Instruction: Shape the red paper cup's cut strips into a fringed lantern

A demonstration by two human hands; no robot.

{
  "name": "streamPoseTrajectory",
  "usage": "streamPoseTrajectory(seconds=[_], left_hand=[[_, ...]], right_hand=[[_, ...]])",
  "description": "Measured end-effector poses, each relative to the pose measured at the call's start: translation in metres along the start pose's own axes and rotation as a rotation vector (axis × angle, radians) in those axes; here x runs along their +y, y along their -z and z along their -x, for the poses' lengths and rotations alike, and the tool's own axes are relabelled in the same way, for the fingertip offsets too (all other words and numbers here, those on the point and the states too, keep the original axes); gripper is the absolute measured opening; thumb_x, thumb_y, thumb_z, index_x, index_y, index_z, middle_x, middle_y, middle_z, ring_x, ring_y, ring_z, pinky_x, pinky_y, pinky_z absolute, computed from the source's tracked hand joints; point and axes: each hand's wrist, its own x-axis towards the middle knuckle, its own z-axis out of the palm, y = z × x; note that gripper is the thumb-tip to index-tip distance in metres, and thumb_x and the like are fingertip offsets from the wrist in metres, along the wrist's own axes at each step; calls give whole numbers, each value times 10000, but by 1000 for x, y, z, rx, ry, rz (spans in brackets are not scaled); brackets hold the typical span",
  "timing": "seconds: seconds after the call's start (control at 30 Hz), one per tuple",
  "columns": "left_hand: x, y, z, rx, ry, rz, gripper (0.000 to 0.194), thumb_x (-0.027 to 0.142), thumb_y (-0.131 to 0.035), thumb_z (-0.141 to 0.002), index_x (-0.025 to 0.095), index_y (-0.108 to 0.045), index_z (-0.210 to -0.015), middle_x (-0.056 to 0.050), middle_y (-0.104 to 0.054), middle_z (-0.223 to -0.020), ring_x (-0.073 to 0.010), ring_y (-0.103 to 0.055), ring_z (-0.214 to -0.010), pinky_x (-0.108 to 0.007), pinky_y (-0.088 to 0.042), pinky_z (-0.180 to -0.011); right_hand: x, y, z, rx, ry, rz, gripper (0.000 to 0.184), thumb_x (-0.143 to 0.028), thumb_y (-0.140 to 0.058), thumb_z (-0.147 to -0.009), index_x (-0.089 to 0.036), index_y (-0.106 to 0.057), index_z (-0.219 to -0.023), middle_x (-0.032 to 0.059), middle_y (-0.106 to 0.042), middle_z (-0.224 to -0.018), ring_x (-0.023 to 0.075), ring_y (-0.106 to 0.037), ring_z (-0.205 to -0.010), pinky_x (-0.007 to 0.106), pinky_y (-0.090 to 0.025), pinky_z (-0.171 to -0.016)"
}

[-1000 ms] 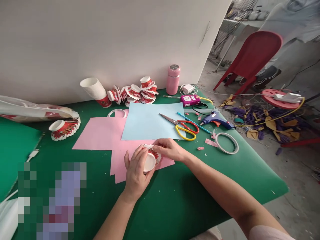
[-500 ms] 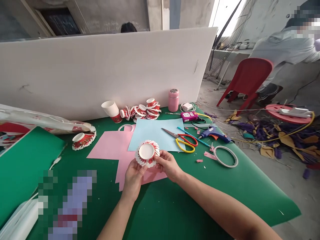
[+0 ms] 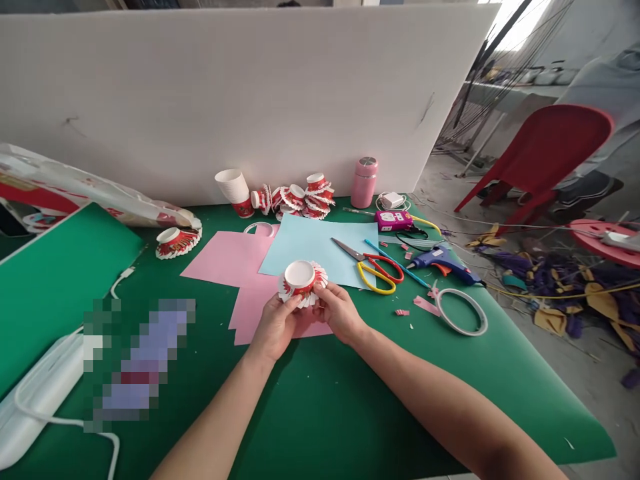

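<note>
Between my hands is a red and white paper cup (image 3: 301,275), its wall cut into strips that fan out around the base like petals. The base faces up. My left hand (image 3: 278,321) is closed on the near left edge of the strips, thumb on top. My right hand (image 3: 341,312) pinches the strips at the right side. Under and behind the hands lie pink paper sheets (image 3: 220,257) and a light blue sheet (image 3: 310,237). Scissors (image 3: 373,263) with red and yellow handles rest on the blue sheet, to the right of the cup.
A stack of paper cups (image 3: 234,190), several cut cups (image 3: 315,197) and a pink bottle (image 3: 365,181) stand along the white board (image 3: 250,100). Right lie a blue glue gun (image 3: 445,262) and a tape roll (image 3: 483,320). Another cut cup (image 3: 176,241) sits left. A person sits beyond, on a red chair (image 3: 560,153).
The view has tilted down, so the table things appear higher. My hands still hold the cut cup, now tilted so more of its red side faces me.
</note>
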Motion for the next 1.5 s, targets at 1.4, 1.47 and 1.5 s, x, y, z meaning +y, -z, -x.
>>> streamPoseTrajectory(seconds=[1.4, 1.47, 1.5], left_hand=[[-11, -1, 15, 179, -2, 41, 190, 285, -816, -564, 138, -716, -632, 2, -619, -553, -81, -525, -565, -215, -451, -589], [-11, -1, 15, 181, -13, 47, 192, 285, -817, -561, 140, -717, -638, 5, -617, -556, -78, -518, -561, -213, -451, -587], [-11, -1, 15, 181, -15, 48, 192, 285, -817, -561, 141, -717, -640, 6, -615, -557, -76, -515, -559, -213, -451, -588]], right_hand=[[13, 2, 4, -43, 164, 151, 298, -452, -757, -620, -172, -667, -666, -26, -525, -539, 107, -439, -536, 250, -380, -534], [14, 2, 3, -44, 153, 133, 281, -425, -773, -606, -175, -686, -699, -2, -608, -629, 133, -513, -607, 278, -431, -618], [15, 2, 3, -46, 152, 124, 273, -409, -780, -603, -177, -689, -714, 6, -634, -667, 141, -536, -635, 290, -444, -653]])
